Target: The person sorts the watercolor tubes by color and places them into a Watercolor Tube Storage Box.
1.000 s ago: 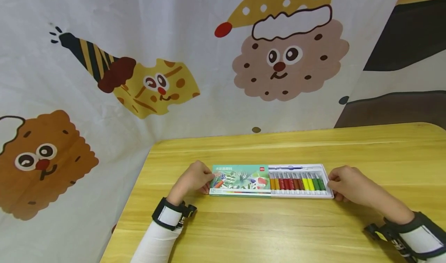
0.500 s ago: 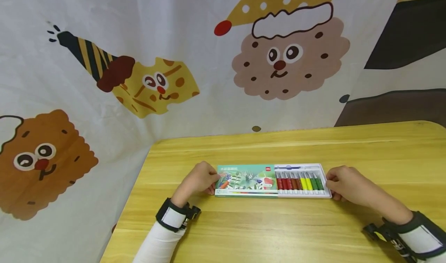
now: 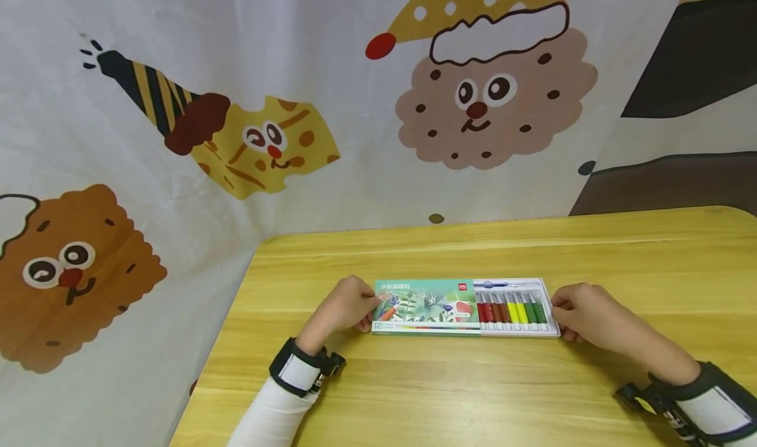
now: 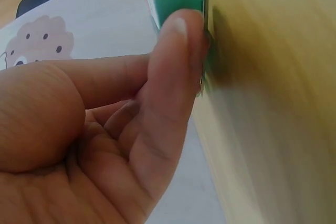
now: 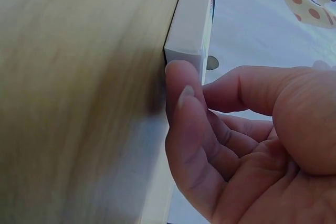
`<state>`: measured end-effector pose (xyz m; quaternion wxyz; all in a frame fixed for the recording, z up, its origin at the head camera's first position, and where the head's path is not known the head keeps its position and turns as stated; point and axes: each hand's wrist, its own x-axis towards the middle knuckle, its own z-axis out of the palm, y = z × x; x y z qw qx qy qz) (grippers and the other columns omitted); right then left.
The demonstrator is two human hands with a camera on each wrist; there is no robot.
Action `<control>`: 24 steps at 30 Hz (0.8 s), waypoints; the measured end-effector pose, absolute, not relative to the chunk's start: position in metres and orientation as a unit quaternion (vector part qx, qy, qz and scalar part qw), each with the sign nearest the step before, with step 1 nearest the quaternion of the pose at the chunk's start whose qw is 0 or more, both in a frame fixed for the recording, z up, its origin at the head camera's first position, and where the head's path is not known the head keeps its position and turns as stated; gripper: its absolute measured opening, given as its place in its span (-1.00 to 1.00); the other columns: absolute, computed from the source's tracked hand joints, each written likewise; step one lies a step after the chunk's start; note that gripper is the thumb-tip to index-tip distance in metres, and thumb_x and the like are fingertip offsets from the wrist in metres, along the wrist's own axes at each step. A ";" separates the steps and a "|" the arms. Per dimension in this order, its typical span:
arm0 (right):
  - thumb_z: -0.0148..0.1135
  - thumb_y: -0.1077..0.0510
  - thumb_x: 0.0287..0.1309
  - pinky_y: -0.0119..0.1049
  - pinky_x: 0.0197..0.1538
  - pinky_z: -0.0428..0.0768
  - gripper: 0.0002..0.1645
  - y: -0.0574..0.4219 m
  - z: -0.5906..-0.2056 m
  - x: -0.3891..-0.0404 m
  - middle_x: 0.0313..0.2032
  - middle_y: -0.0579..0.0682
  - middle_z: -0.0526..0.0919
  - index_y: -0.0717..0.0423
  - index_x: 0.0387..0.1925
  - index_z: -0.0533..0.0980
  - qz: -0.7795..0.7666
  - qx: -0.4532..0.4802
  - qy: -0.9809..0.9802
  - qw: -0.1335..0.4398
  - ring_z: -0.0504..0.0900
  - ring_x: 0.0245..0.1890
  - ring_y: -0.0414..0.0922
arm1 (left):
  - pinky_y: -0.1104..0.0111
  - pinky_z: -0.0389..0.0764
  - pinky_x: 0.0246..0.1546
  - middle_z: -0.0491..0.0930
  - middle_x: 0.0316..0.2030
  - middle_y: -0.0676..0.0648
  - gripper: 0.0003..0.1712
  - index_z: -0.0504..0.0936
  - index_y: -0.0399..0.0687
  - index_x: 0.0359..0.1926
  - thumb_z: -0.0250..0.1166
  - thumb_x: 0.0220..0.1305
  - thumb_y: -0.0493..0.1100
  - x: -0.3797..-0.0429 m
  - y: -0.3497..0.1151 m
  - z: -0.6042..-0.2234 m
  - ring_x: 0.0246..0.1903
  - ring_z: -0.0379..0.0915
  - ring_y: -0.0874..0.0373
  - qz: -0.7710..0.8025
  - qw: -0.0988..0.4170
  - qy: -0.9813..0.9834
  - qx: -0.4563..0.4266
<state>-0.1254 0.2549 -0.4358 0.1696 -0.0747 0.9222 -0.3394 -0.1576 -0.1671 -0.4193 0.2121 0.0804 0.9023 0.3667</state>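
A paint set lies on the wooden table in the head view. Its green printed sleeve point(image 3: 426, 307) covers the left part of a white tray point(image 3: 520, 334). In the exposed right part show a row of paint tubes point(image 3: 511, 310), dark red through brown and yellow to green, and a thin paintbrush point(image 3: 503, 285) above them. My left hand point(image 3: 349, 304) grips the sleeve's left end, thumb and fingers bent at its edge. At the tray's right end, my right hand point(image 3: 594, 315) holds the short side with curled fingers. The tubes under the sleeve are hidden.
The yellow wooden table point(image 3: 443, 394) reaches back to a white cloth point(image 3: 355, 197) printed with cartoon cookies and cheese. Its left edge slopes beside my left forearm. A black strap with a camera sits on each wrist.
The sleeve has slid right over the tray with my left hand, covering the orange tubes and some red ones. The tray's right end and my right hand have shifted slightly left.
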 end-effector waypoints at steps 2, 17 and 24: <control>0.20 0.36 0.36 -0.27 -0.49 0.62 -0.74 0.255 -0.436 -0.125 -0.36 0.04 0.68 0.54 -0.04 0.57 -0.337 -0.075 0.923 0.169 0.60 -0.50 -0.11 | 0.26 0.63 -0.60 0.62 -0.65 -0.13 -0.65 0.71 -0.21 -0.45 0.23 0.54 -0.26 -0.157 -0.166 -0.419 -0.68 0.60 0.02 0.364 0.212 0.903 0.082; 0.20 0.36 0.38 -0.28 -0.51 0.60 -0.76 0.253 -0.437 -0.125 -0.38 0.02 0.67 0.52 -0.05 0.58 -0.338 -0.078 0.923 0.166 0.59 -0.51 -0.11 | 0.38 0.48 -0.65 0.63 -0.63 -0.12 -0.68 0.72 -0.18 -0.41 0.22 0.55 -0.27 -0.156 -0.161 -0.421 -0.66 0.58 0.04 0.370 0.206 0.901 0.094; 0.21 0.36 0.38 -0.27 -0.51 0.61 -0.78 0.251 -0.437 -0.123 -0.40 0.00 0.67 0.50 -0.06 0.59 -0.345 -0.085 0.920 0.166 0.60 -0.52 -0.11 | 0.38 0.50 -0.64 0.62 -0.61 -0.11 -0.68 0.72 -0.16 -0.42 0.22 0.55 -0.26 -0.154 -0.157 -0.421 -0.66 0.57 0.07 0.376 0.209 0.898 0.093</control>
